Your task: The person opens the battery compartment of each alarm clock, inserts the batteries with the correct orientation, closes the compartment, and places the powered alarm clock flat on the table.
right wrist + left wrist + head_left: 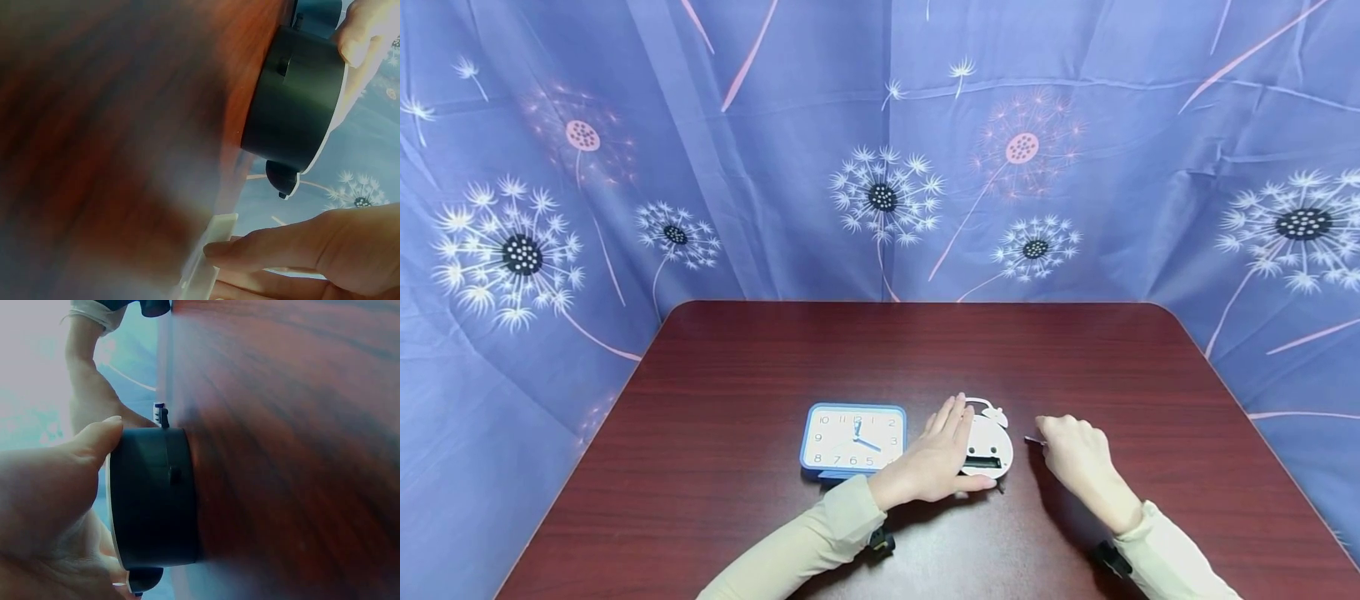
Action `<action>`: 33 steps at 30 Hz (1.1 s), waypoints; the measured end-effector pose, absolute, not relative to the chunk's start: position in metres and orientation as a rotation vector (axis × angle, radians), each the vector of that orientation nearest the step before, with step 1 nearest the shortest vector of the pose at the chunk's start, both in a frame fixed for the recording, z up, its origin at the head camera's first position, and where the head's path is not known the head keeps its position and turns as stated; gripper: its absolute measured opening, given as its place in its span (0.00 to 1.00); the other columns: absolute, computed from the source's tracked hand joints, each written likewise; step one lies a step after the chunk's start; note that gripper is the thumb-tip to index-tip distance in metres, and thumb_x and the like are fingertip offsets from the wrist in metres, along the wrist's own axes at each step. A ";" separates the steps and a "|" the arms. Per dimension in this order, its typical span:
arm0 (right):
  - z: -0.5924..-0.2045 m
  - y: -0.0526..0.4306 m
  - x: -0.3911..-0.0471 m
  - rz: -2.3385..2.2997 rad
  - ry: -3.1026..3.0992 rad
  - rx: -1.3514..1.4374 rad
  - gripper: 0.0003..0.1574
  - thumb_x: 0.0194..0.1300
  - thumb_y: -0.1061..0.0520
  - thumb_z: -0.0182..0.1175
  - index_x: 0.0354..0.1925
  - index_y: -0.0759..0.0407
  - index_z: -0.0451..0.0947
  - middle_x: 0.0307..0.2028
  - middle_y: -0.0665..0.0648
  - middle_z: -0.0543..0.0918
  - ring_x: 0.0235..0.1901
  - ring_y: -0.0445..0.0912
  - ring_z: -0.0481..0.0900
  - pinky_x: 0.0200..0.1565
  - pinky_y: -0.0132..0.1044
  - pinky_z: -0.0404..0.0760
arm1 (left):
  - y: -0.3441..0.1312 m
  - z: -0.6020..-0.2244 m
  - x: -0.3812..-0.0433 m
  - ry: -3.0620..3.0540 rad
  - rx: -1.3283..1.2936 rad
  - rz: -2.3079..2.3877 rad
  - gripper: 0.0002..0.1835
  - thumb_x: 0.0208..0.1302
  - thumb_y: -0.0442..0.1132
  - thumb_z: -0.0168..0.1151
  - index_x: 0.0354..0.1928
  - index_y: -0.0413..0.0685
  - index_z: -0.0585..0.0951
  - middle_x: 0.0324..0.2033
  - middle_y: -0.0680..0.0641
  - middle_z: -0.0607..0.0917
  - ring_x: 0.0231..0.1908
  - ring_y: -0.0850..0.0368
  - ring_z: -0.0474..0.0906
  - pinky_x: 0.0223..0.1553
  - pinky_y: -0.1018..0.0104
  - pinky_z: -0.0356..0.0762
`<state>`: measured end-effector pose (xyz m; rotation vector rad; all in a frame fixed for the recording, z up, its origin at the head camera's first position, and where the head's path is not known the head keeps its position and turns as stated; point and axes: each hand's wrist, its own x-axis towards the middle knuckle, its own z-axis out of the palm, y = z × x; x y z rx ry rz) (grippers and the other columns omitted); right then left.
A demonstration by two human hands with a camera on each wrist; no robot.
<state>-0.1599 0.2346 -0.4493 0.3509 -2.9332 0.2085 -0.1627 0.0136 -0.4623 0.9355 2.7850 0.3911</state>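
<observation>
A round alarm clock (987,434) with a white back and a black side lies back up on the table. A dark slot, which looks like a battery compartment, shows in its back. Across the clock's left part rests my left hand (936,458), its fingers straight and its thumb (103,437) touching the rim. To the right of the clock, my right hand (1078,454) pinches a flat white strip, apparently a battery cover (223,226), between thumb and fingers. Part of the strip is hidden by the fingers.
Left of the round clock is a rectangular blue clock (850,437) with a white dial, partly covered by my left hand. Everything stands on a dark red wooden table (737,358). Behind it hangs a blue curtain (790,167) with dandelion prints.
</observation>
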 end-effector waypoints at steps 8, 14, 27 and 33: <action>-0.449 0.232 -0.159 0.187 -2.927 0.367 0.17 0.46 0.70 0.61 0.15 0.52 0.66 0.15 0.60 0.78 0.16 0.60 0.76 0.13 0.51 0.69 | 0.014 -0.462 -0.162 2.778 0.929 0.404 0.52 0.64 0.67 0.51 0.75 0.36 0.47 0.76 0.37 0.43 0.76 0.45 0.39 0.73 0.52 0.52; -0.449 0.232 -0.161 0.196 -2.944 0.352 0.18 0.43 0.70 0.62 0.14 0.51 0.66 0.14 0.58 0.76 0.15 0.59 0.75 0.13 0.50 0.68 | 0.014 -0.462 -0.162 2.786 0.938 0.396 0.52 0.64 0.67 0.51 0.75 0.36 0.47 0.76 0.37 0.44 0.76 0.44 0.40 0.73 0.51 0.52; -0.446 0.231 -0.162 0.270 -3.047 0.301 0.19 0.42 0.58 0.73 0.18 0.53 0.69 0.16 0.56 0.77 0.17 0.60 0.77 0.15 0.50 0.69 | 0.013 -0.460 -0.161 2.790 0.952 0.372 0.52 0.65 0.67 0.51 0.75 0.35 0.48 0.75 0.35 0.45 0.76 0.43 0.42 0.73 0.52 0.52; -0.445 0.233 -0.162 0.321 -2.953 0.237 0.20 0.49 0.54 0.72 0.17 0.53 0.68 0.15 0.59 0.76 0.17 0.61 0.76 0.14 0.50 0.68 | 0.014 -0.461 -0.161 2.798 0.949 0.355 0.52 0.65 0.67 0.50 0.75 0.35 0.48 0.75 0.36 0.45 0.76 0.43 0.42 0.73 0.52 0.52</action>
